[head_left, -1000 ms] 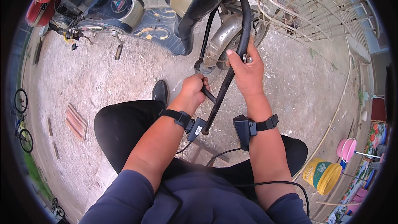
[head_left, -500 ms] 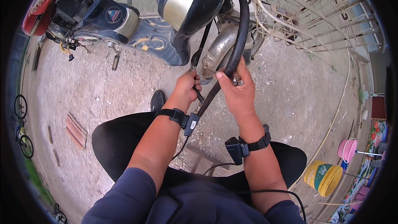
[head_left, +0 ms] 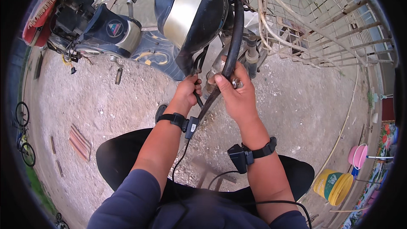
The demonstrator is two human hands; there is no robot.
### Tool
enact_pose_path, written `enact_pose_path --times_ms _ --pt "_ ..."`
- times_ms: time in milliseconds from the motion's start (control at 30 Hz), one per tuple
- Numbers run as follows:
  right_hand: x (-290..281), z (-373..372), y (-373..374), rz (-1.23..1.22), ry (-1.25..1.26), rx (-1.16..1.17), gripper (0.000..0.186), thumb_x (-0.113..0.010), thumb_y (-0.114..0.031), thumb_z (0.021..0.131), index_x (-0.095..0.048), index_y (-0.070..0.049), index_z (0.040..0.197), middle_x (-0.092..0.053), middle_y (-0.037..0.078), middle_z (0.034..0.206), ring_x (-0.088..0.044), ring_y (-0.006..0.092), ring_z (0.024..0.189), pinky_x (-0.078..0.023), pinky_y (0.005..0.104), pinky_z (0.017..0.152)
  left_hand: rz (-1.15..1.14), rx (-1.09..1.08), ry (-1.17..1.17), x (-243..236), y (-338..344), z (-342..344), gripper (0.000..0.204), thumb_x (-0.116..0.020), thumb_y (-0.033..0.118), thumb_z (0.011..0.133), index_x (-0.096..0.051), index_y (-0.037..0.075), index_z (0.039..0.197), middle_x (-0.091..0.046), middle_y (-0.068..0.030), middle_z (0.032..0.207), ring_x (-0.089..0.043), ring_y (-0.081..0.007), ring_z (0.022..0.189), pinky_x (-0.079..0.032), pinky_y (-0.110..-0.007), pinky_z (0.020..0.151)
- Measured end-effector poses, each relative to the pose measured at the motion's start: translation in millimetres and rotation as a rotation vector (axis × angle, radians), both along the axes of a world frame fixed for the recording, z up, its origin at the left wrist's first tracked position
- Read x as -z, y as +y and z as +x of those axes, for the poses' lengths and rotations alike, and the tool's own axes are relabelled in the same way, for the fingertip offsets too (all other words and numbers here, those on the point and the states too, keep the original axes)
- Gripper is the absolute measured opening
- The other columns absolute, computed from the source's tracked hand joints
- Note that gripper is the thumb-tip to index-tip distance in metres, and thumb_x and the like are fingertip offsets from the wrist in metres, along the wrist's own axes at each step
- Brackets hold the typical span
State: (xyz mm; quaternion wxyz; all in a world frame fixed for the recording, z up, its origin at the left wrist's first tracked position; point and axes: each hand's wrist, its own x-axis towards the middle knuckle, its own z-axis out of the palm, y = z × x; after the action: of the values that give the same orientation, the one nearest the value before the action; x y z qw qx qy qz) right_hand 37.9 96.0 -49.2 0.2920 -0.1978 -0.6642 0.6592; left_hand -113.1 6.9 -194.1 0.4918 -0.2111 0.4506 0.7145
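A long black rubber tube, like a wheel inner tube, hangs in a loop from the front of an electric scooter. My right hand is closed around its thick stretch, thumb on top; small shiny metal pieces, perhaps rings, show at the fingers. My left hand is closed on a thinner stretch of the tube under the scooter's body. Between the hands stands a dull silver curved mudguard, partly hidden by the tube. The tube's lower part runs down beside my left wrist.
A wire basket juts out at the upper right. The blue footboard lies at upper left. A yellow bucket and a pink bucket stand at the right. Reddish bricks lie on the left ground. Cables trail from both wristbands.
Both hands have shifted slightly left with the tube, and my right hand sits a little lower in view. The thick stretch hangs straighter. The view has tilted a little.
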Motion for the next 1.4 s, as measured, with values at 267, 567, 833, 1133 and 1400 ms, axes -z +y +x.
enact_pose_path --times_ms 267,567,833,1133,1400 --pt "-13 -10 4 0.091 -0.022 -0.026 0.031 -0.072 -0.009 0.092 -0.060 -0.003 0.119 -0.063 0.004 0.102 -0.061 0.0110 0.090 -0.050 0.0268 0.083 0.115 0.097 0.152 12 1 6 0.026 -0.050 0.020 0.105 -0.051 0.010 0.128 -0.064 -0.0066 0.101 -0.061 -0.0152 0.077 -0.049 -0.031 0.059" --pt "-24 -18 -3 0.258 0.009 0.044 0.020 -0.071 -0.009 0.086 -0.060 -0.003 0.102 -0.064 0.009 0.087 -0.060 0.0208 0.076 -0.049 0.0330 0.071 -0.174 0.336 0.340 -17 -25 37 0.057 -0.057 0.047 0.100 -0.052 0.005 0.137 -0.061 -0.0063 0.120 -0.056 -0.0193 0.113 -0.041 -0.039 0.095" --pt "-21 -12 -11 0.279 -0.057 0.013 0.020 -0.071 -0.011 0.086 -0.059 -0.004 0.101 -0.062 0.010 0.090 -0.061 0.0254 0.079 -0.049 0.0345 0.073 -0.102 0.271 0.394 -41 -17 68 0.057 -0.053 0.047 0.102 -0.055 0.000 0.135 -0.063 -0.0138 0.121 -0.057 -0.0205 0.109 -0.044 -0.030 0.089" --pt "-14 -12 -7 0.326 -0.153 0.005 0.023 -0.072 -0.012 0.086 -0.058 -0.003 0.102 -0.063 0.016 0.085 -0.062 0.0335 0.077 -0.049 0.0390 0.069 -0.150 0.245 1.143 -173 -28 59 0.052 -0.050 0.035 0.106 -0.052 -0.008 0.135 -0.062 -0.0154 0.125 -0.055 -0.0187 0.120 -0.041 -0.031 0.104" --pt "-9 -12 -12 0.287 -0.040 -0.011 0.035 -0.066 -0.005 0.088 -0.059 -0.004 0.122 -0.071 0.014 0.106 -0.069 0.0284 0.098 -0.052 0.0358 0.082 -0.063 0.417 1.327 -219 0 49 0.046 -0.062 0.023 0.099 -0.051 -0.009 0.129 -0.066 -0.0160 0.103 -0.063 -0.0177 0.088 -0.052 -0.030 0.076"
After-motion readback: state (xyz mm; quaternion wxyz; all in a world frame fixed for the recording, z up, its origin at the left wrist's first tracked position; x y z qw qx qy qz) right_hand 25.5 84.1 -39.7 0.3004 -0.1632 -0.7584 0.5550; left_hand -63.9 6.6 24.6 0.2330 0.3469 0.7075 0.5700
